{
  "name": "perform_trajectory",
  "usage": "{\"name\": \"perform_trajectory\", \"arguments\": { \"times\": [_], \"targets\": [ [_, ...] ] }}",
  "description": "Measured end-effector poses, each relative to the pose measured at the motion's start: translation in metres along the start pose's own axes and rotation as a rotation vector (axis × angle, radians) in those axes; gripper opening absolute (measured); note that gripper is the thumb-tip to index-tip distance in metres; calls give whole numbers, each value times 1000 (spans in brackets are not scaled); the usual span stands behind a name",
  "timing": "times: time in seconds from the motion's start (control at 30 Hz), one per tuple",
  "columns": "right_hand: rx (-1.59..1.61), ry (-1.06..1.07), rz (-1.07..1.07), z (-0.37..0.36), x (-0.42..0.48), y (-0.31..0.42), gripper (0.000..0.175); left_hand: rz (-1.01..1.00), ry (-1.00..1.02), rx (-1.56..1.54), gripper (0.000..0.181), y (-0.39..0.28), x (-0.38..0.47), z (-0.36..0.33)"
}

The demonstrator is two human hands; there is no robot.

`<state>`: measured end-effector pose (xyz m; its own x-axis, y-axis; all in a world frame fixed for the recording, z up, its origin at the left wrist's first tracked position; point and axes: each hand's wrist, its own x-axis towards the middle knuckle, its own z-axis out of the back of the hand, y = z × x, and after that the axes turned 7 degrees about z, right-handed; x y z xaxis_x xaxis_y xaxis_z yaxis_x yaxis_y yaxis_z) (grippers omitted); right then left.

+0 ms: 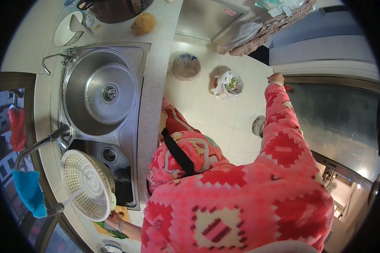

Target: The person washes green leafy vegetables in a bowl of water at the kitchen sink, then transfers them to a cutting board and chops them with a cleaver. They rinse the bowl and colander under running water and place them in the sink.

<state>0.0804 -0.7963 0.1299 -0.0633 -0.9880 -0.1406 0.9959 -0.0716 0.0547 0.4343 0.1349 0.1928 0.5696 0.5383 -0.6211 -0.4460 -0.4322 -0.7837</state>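
Note:
My left hand (115, 220) grips the lower rim of a pale plastic colander (87, 186), which is tilted over the small sink basin. Water runs into it from a curved metal faucet (55, 133), whose spout has a blue cloth (30, 191) hung over it. Far to the right, my right hand (276, 77), its fingers curled, is at the edge of a framed glass door (338, 117); what it holds there is hidden. Beside the colander lies a large round steel sink basin (98, 91).
Greens lie on a cutting board (125, 213) near my left hand. On the counter are a white bowl (65, 31), a dark pot (114, 11) and a brown root vegetable (143, 24). A lined bin (229, 85) and a round container (186, 66) stand on the floor.

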Motion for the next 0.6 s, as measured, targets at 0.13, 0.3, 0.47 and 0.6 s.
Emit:
{"name": "perform_trajectory", "arguments": {
  "times": [0.13,0.3,0.47,0.6],
  "targets": [
    [-343,152,268,-5,23,0,31,-6,-42,15,38,-8,-3,10],
    [-67,103,-41,-1,43,2,36,20,-78,3,38,-5,-3,23],
    [-147,1,349,-11,79,-36,49,112,-57,-48,37,-1,2,34],
    [-228,6,645,-25,115,-17,40,218,-74,-339,43,27,3,17]
  ]
}}
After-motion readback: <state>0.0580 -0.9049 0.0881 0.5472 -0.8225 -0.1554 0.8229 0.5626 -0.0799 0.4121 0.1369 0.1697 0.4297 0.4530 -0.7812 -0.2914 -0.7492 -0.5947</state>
